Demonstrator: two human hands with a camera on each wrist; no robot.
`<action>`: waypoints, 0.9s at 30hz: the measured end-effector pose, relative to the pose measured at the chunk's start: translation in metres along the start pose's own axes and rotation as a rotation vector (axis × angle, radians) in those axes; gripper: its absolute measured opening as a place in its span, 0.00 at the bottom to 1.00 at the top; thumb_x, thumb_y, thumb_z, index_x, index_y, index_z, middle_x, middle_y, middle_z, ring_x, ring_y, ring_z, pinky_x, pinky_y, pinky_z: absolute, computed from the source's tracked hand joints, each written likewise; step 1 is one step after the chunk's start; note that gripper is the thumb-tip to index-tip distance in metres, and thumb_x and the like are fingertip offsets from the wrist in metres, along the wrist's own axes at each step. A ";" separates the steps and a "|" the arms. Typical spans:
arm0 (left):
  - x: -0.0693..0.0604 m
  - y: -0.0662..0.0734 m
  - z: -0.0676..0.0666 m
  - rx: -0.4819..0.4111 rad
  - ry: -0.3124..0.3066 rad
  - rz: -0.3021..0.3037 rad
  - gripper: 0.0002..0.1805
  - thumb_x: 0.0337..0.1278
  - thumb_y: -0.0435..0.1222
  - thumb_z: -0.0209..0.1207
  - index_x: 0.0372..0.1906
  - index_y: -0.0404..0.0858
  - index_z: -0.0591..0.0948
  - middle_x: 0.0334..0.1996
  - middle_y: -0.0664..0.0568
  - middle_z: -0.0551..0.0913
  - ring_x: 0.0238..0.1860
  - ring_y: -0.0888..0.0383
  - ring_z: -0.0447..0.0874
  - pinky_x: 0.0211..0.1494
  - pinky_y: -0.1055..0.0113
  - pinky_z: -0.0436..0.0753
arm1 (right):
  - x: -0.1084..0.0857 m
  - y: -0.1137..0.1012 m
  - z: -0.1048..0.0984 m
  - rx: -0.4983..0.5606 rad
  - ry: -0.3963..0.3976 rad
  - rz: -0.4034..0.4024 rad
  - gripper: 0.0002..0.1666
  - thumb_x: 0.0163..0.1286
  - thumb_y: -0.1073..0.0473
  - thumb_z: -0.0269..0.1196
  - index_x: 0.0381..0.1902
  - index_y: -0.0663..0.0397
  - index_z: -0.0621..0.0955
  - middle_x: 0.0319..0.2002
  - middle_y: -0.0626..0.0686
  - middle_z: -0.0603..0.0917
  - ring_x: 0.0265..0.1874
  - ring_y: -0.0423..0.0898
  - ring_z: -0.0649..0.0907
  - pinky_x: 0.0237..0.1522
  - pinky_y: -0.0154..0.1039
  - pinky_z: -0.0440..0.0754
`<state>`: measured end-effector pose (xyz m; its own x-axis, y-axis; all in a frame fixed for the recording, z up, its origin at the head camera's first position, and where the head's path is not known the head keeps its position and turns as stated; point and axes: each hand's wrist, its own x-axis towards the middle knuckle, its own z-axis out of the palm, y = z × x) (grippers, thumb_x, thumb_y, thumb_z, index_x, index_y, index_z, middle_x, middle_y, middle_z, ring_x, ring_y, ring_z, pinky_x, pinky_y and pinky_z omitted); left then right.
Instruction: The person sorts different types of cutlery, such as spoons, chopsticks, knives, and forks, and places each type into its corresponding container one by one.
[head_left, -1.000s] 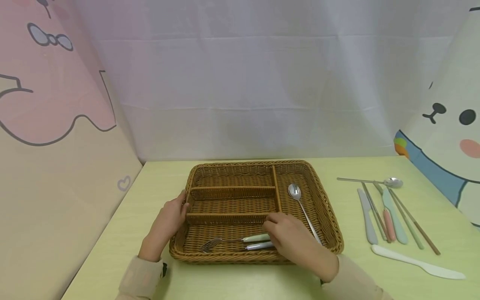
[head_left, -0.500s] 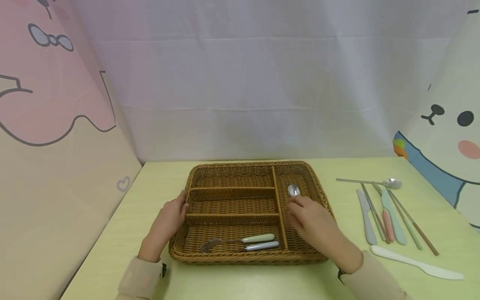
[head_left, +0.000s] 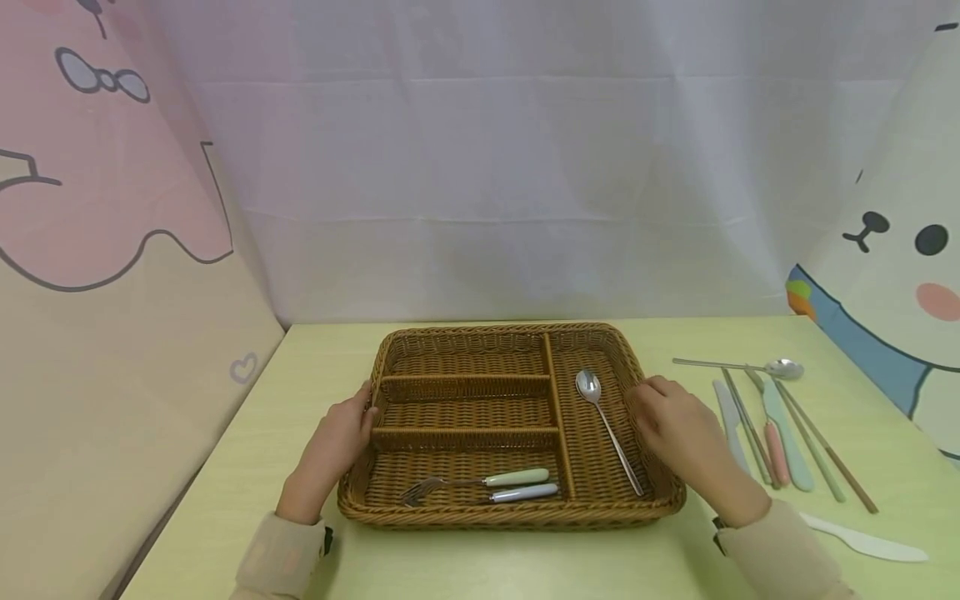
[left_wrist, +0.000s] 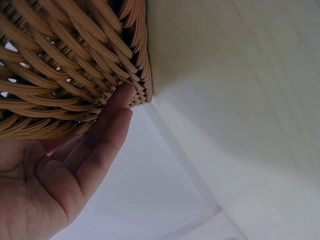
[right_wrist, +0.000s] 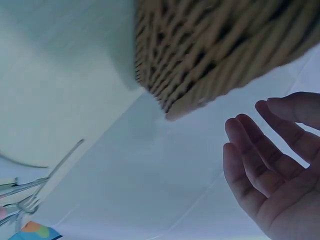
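Observation:
A brown wicker cutlery tray [head_left: 510, 518] with compartments stands on the table. My left hand [head_left: 333, 450] holds its left rim; in the left wrist view the fingers [left_wrist: 107, 145] lie along the outer wall, while the thumb is hidden there. Over the right rim hovers my right hand [head_left: 682, 433], holding nothing. Its fingers are loosely bent and apart from the wicker in the right wrist view. A metal spoon [head_left: 611, 433] lies in the right compartment. Two forks, one with a green handle [head_left: 517, 477] and one with a pale blue handle [head_left: 525, 492], lie in the front compartment.
Right of the tray lie another spoon [head_left: 783, 367], a grey knife [head_left: 731, 421], a mint knife [head_left: 786, 442], a pink-handled piece of cutlery [head_left: 776, 454], several chopsticks [head_left: 832, 450] and a white knife [head_left: 873, 544]. A pale curtain [head_left: 465, 192] hangs behind the table.
My right hand has moved right, from beside the fork handles, across the spoon, to the tray's right rim. Spoon and fork handles are now uncovered. The left hand has stayed put.

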<state>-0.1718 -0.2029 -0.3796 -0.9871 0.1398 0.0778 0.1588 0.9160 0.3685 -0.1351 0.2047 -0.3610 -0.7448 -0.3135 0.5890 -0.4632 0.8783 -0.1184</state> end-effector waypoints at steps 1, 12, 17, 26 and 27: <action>0.000 0.000 0.000 -0.003 -0.003 -0.004 0.28 0.66 0.33 0.48 0.66 0.24 0.58 0.18 0.48 0.73 0.13 0.61 0.64 0.21 0.69 0.67 | -0.001 0.003 0.000 -0.003 0.000 0.011 0.12 0.46 0.74 0.65 0.31 0.60 0.82 0.30 0.55 0.81 0.26 0.49 0.79 0.20 0.38 0.74; 0.000 0.001 -0.001 -0.013 -0.007 -0.007 0.28 0.66 0.33 0.47 0.66 0.24 0.57 0.17 0.49 0.72 0.13 0.61 0.64 0.21 0.68 0.66 | -0.018 0.040 0.002 -0.028 -0.056 0.121 0.12 0.49 0.72 0.63 0.35 0.67 0.79 0.34 0.63 0.80 0.28 0.56 0.79 0.21 0.44 0.75; 0.000 0.001 -0.001 -0.016 -0.011 -0.009 0.28 0.66 0.33 0.47 0.66 0.25 0.57 0.16 0.50 0.71 0.12 0.61 0.63 0.20 0.68 0.66 | -0.027 0.052 0.000 -0.042 -0.161 0.218 0.13 0.54 0.69 0.61 0.39 0.68 0.78 0.36 0.65 0.79 0.26 0.53 0.78 0.16 0.35 0.67; 0.000 0.001 -0.001 -0.005 -0.008 -0.001 0.28 0.66 0.33 0.47 0.66 0.24 0.57 0.14 0.51 0.69 0.12 0.62 0.61 0.20 0.69 0.65 | -0.041 0.069 -0.001 -0.074 -0.328 0.348 0.16 0.57 0.66 0.59 0.43 0.71 0.76 0.41 0.69 0.77 0.31 0.61 0.79 0.19 0.49 0.74; 0.000 0.001 0.000 -0.005 -0.007 0.000 0.28 0.66 0.33 0.47 0.66 0.24 0.57 0.14 0.51 0.69 0.12 0.62 0.61 0.20 0.69 0.65 | -0.042 0.071 0.000 -0.075 -0.336 0.353 0.16 0.57 0.66 0.59 0.42 0.72 0.76 0.40 0.70 0.77 0.33 0.62 0.79 0.21 0.51 0.75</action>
<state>-0.1716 -0.2020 -0.3788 -0.9872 0.1430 0.0712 0.1593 0.9142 0.3727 -0.1368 0.2800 -0.3938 -0.9696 -0.0804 0.2311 -0.1279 0.9717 -0.1988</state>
